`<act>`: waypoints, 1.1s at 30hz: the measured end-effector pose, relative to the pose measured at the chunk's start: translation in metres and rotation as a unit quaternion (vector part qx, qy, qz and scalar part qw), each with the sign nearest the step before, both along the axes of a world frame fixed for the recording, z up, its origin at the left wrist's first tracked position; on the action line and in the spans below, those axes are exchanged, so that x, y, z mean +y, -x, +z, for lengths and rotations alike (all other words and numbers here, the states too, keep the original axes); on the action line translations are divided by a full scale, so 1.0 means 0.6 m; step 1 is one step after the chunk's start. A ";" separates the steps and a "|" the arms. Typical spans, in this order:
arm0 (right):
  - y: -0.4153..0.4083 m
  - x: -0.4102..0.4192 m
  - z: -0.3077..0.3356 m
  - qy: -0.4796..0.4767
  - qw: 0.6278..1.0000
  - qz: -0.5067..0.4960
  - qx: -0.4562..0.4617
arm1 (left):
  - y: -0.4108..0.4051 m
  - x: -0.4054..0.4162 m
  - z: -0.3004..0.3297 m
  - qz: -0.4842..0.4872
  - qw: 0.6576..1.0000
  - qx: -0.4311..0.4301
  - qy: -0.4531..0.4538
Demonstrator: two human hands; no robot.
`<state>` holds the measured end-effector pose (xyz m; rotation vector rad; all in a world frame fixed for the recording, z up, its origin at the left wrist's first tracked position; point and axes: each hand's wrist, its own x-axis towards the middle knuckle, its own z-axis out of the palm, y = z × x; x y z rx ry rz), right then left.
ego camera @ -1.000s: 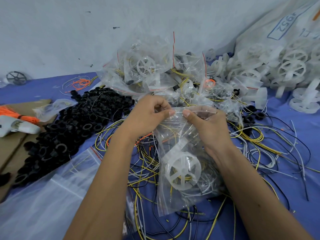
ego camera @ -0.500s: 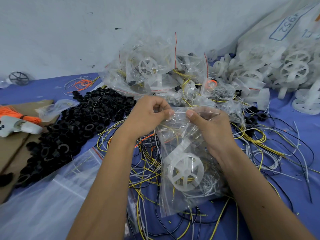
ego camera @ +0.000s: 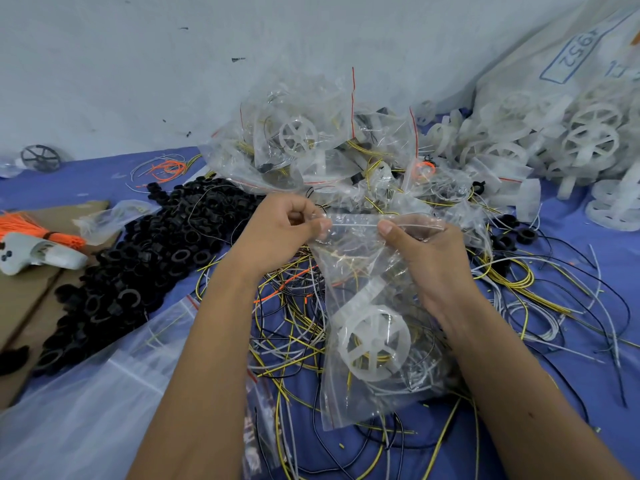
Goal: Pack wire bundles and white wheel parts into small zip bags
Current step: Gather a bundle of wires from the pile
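I hold a small clear zip bag (ego camera: 360, 271) upright over the blue table. Inside it sit a white spoked wheel part (ego camera: 375, 342) and coiled yellow, white and black wires. My left hand (ego camera: 277, 233) pinches the left end of the bag's zip strip. My right hand (ego camera: 424, 258) pinches the strip further right, thumb on the near side, its fingers behind the bag. Loose wires (ego camera: 287, 327) lie tangled under the bag.
Filled zip bags (ego camera: 311, 147) are heaped behind my hands, against the wall. White wheel parts (ego camera: 585, 147) pile up at the right. Black rings (ego camera: 145, 258) spread at the left, beside cardboard (ego camera: 24, 299) and orange wires (ego camera: 27, 226). Empty bags (ego camera: 86, 393) lie near left.
My two thumbs have drawn apart along the zip strip, the right one sliding rightward. The bag and its contents have stayed in place.
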<state>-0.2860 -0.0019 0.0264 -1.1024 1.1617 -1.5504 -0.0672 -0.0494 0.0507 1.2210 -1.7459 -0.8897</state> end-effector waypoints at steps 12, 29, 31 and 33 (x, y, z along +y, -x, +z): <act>0.007 -0.006 -0.004 0.007 1.000 0.007 -0.013 | -0.020 -0.001 -0.005 0.023 0.999 0.043 0.021; 0.001 0.038 0.037 0.035 0.886 0.312 0.341 | 0.011 0.003 0.010 0.073 0.997 0.007 0.006; 0.006 0.030 0.051 0.037 0.899 0.309 0.308 | 0.006 0.015 0.028 0.019 0.997 0.009 -0.076; -0.005 0.018 0.071 0.059 0.912 0.293 0.283 | 0.002 0.027 0.044 -0.037 0.988 0.025 -0.150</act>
